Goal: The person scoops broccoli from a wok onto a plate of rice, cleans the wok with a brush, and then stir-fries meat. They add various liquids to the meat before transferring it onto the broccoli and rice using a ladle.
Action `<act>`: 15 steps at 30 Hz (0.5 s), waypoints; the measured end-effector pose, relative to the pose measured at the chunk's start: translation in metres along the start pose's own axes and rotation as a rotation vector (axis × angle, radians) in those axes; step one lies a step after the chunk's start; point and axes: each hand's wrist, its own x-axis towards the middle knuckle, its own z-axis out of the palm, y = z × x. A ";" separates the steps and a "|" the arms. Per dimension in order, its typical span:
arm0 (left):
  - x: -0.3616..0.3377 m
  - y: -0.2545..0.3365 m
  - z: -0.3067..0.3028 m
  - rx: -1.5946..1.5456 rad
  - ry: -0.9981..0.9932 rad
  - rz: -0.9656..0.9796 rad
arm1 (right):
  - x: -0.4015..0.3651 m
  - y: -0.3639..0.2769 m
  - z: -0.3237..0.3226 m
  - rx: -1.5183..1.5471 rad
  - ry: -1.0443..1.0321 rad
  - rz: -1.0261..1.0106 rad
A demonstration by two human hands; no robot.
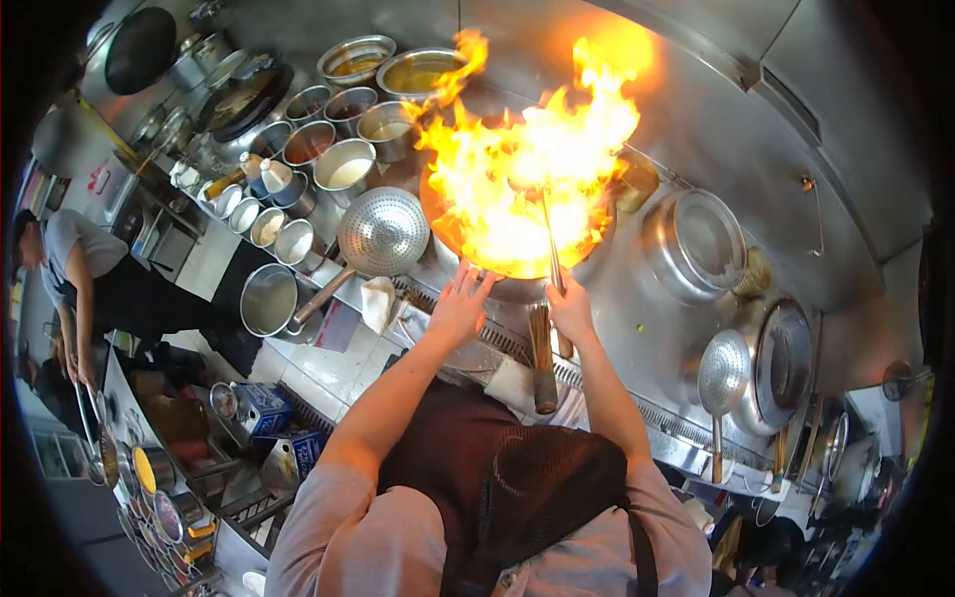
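Observation:
Tall flames fill a wok [434, 227] in front of me and hide what is in it. My left hand [461, 306] is at the wok's near left edge, its fingers stretched out and apart. Closed around a long ladle handle [553, 237] is my right hand [570, 306]; the handle runs up into the fire, where its bowl is lost in the glare. Just below that hand a bamboo brush [541, 360] lies across the stove's front edge. A perforated strainer [384, 233] rests left of the wok, near a white cloth [378, 302].
Metal pots of sauces and liquids [345, 167] crowd the left side. A large lidded pot [696, 244] and another strainer [723, 373] stand at right. Another person [90, 254] bends over a counter at far left. Blue tins [261, 408] sit low on the left.

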 end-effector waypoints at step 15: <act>-0.002 -0.005 -0.007 -0.040 0.000 -0.052 | -0.011 0.028 -0.087 -0.612 -0.262 -0.292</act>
